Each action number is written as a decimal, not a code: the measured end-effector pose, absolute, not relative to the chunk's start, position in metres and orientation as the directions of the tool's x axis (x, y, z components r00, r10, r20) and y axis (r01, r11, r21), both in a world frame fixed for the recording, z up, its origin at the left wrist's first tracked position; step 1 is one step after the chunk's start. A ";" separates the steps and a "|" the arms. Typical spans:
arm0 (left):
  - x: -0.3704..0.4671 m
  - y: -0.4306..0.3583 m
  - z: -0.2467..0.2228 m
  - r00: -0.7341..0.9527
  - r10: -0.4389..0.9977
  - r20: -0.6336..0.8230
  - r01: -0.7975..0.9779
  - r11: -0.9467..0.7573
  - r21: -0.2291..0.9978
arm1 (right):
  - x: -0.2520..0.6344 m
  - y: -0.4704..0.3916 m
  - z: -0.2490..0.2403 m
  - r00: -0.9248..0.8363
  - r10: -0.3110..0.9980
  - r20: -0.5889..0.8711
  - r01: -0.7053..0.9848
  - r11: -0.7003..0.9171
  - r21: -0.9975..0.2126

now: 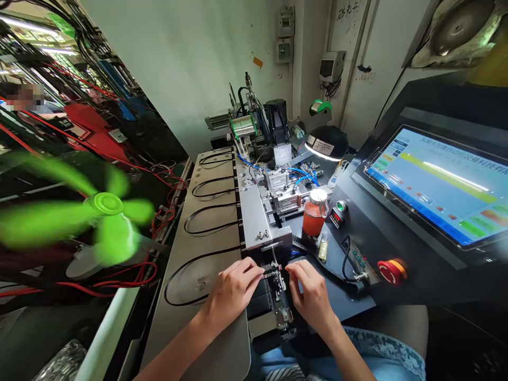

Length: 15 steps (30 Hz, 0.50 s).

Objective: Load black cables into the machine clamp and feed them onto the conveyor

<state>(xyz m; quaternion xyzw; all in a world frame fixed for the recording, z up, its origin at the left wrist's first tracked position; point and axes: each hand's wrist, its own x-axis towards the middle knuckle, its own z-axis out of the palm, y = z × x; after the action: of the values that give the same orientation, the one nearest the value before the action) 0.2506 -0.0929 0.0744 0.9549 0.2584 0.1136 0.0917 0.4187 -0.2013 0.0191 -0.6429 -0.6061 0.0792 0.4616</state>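
Observation:
My left hand (pixel 237 286) is at the left side of a small metal fixture (pixel 280 283), its thumb and fingers pinched on a small dark piece (pixel 270 271) at the fixture's top. On the fixture's right side, my right hand (pixel 308 288) is held with thumb and fingertips drawn together; whatever they hold, if anything, is too small to make out. Black cable loops (pixel 190 259) lie on the beige surface left of the fixture. Behind the hands sits a metal plate (pixel 254 211) with two bolts.
A red jar (pixel 315 214) with a white lid and a small bottle (pixel 323 248) stand right of the machine. Further right are a red stop button (pixel 391 272) and a touchscreen (pixel 440 180). A green fan (pixel 108 203) spins at the left. A solder-like spool (pixel 244 127) is behind.

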 end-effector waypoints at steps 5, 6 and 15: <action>0.250 -0.092 0.076 0.844 0.505 0.180 0.461 -0.855 0.237 | 0.415 -0.197 0.021 0.215 0.856 0.469 0.747 0.165 -0.644; 0.249 -0.091 0.077 0.848 0.497 0.182 0.453 -0.859 0.238 | 0.414 -0.195 0.021 0.224 0.853 0.471 0.750 0.158 -0.643; 0.252 -0.096 0.086 0.858 0.496 0.135 0.469 -0.862 0.190 | 0.433 -0.227 0.026 0.321 0.768 0.554 0.692 0.208 -0.691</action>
<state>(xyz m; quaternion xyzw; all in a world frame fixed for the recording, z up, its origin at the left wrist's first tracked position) 0.2522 -0.0958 0.0862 0.9608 0.2513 0.0897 0.0753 0.4333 -0.2270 0.0261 -0.6280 -0.5814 0.0369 0.5159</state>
